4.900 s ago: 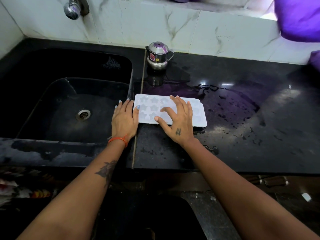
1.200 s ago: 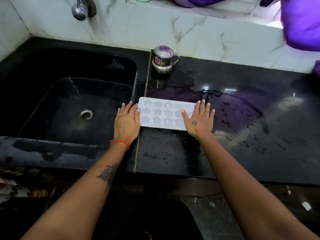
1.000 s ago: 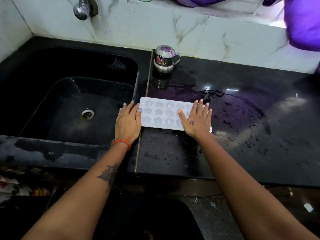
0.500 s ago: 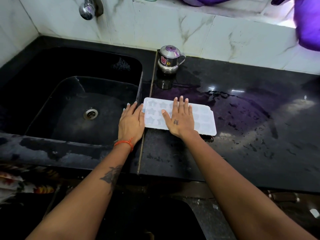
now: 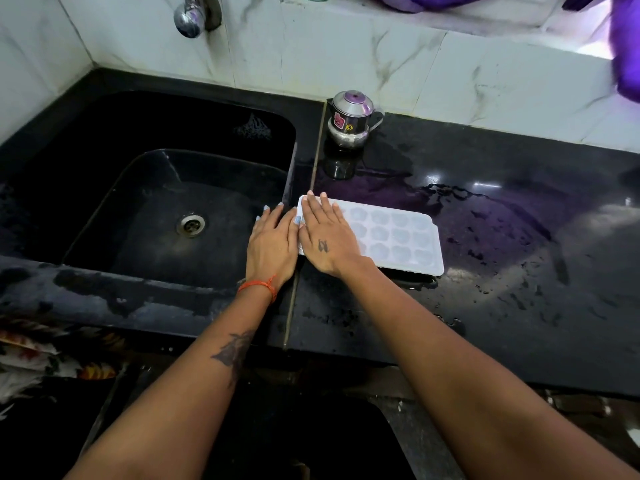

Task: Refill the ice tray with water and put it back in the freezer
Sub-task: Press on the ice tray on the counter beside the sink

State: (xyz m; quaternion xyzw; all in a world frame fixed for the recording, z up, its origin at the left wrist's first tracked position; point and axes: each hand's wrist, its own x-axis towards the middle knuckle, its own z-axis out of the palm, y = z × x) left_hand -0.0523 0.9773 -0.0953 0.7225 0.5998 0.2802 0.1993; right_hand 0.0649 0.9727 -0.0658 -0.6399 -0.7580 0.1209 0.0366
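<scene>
Ice tray (image 5: 391, 233) lies flat on wet counter (image 5: 502, 271), long axis running 9 to 3 o'clock. Right hand (image 5: 327, 233) flat, fingers straight, pressing its 9 o'clock end. Left hand (image 5: 273, 244) flat beside it, little finger touching tray edge. Sink (image 5: 69, 161) at 9 o'clock.

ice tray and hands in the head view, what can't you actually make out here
- Ice tray: its left end is hidden under the right hand; the tray's white top hides whether the cells hold water.
- Tap: cut off by the top edge.
- Left hand: whether it touches the tray cannot be told.
- Freezer: out of frame.
</scene>
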